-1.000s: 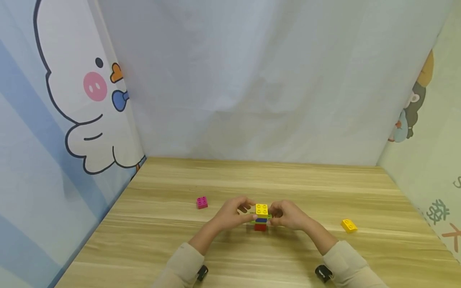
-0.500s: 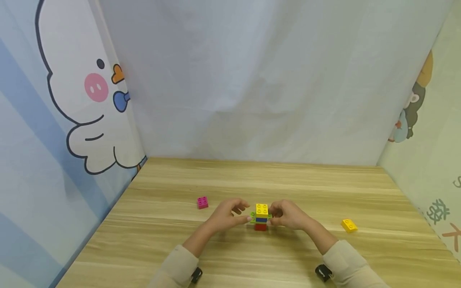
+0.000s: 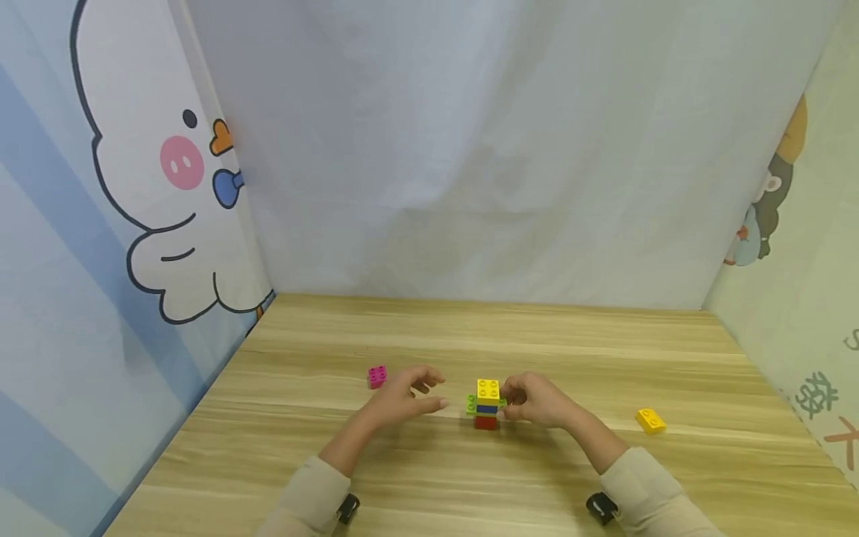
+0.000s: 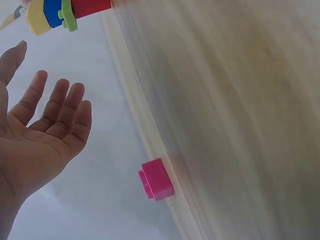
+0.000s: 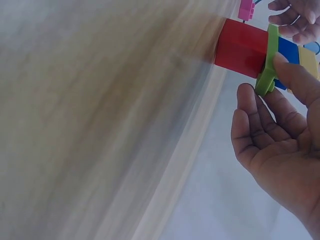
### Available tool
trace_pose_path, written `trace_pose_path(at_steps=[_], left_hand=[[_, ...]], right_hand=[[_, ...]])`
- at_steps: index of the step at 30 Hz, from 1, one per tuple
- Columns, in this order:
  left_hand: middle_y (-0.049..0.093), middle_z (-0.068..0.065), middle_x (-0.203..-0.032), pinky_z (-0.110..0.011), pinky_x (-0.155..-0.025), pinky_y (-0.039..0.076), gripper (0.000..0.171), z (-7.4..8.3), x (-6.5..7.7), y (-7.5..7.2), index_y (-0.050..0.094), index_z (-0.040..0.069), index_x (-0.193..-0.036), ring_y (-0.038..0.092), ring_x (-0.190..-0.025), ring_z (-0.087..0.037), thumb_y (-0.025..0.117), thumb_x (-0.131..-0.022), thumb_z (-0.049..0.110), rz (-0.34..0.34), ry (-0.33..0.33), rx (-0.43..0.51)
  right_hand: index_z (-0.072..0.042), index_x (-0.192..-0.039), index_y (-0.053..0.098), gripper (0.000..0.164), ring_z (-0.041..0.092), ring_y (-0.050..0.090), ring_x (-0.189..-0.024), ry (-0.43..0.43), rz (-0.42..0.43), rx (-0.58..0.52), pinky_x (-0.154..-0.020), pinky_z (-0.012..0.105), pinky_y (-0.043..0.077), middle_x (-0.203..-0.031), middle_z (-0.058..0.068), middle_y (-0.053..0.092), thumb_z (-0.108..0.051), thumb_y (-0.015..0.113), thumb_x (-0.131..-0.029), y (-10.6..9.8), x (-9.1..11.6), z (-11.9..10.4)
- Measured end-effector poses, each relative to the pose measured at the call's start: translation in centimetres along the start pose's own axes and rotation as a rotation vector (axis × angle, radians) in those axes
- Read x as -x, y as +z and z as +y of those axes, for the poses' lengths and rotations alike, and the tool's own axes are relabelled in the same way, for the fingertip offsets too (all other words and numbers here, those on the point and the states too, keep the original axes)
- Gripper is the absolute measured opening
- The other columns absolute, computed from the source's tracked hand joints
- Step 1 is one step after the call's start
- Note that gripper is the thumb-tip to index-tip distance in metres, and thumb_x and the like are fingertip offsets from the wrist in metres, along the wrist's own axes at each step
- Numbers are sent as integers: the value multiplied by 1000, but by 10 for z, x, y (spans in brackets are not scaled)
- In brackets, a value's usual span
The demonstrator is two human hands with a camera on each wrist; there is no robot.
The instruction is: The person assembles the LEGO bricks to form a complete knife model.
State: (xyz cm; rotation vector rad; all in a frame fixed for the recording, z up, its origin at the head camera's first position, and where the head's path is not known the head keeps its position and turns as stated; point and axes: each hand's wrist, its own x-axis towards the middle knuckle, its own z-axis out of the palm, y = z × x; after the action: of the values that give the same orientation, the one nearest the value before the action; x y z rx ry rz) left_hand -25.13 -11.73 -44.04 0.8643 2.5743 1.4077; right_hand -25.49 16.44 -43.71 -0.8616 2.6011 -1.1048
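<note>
Forward from the sleeves [image 3: 310, 492], both forearms angle inward over the table [image 3: 483, 492]. The right hand [image 3: 542, 403] pinches the green piece [image 5: 268, 62] of a block tower [image 3: 487, 407]; the left hand [image 3: 403, 397], thumb and fingers spread, hovers apart, fingertips toward it. Between them the tower stands upright, long axis vertical, yellow studs up, green piece crosswise. Past the left hand sits a pink block [image 3: 377, 377].

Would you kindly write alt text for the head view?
A right hand holds the side of a multicoloured toy brick stack on a wooden table; the open left hand hovers apart. A magenta brick lies left, a yellow brick right.
</note>
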Motion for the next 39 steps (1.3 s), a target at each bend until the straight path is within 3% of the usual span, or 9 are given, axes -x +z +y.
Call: trace_pose_path(at_steps=[13,23,30,34,39], left_hand=[[61,-10,-109,-42,-77,48,34,-7,9,-21,61,3,-108,55,-98,-32,70,-84,25,48,-27,-17],[60,-11,-112,-47,-86,42,30,-15,18,-35,60,2,-111,53,-100,-35,68,-85,14,88,-72,-16],[60,-12,-111,-45,-85,45,29,-20,21,-45,61,1,-110,53,-100,-36,68,-85,13,108,-94,-19],[60,-13,-108,-41,-81,46,30,-25,22,-51,61,2,-111,54,-98,-31,69,-85,16,115,-119,-37],[57,-14,-102,-43,-78,46,29,-27,21,-56,61,0,-109,53,-97,-35,69,-84,13,122,-118,-2]], right_hand=[[4,-96,63,24,18,60,-79,-9,3,3,-70,30,51,-89,7,65,-10,74,-79,-2,-1,1],[4,-97,63,26,18,61,-79,-11,3,10,-70,31,51,-90,7,66,-11,74,-79,0,-2,1],[4,-97,63,26,19,61,-80,-6,4,4,-71,31,51,-90,8,66,-11,74,-79,1,-2,1],[5,-97,63,26,19,60,-80,-5,5,7,-71,31,51,-90,8,65,-11,74,-79,1,-2,0],[4,-97,63,26,18,60,-79,-5,3,5,-71,31,51,-89,6,65,-11,74,-79,0,-1,1]])
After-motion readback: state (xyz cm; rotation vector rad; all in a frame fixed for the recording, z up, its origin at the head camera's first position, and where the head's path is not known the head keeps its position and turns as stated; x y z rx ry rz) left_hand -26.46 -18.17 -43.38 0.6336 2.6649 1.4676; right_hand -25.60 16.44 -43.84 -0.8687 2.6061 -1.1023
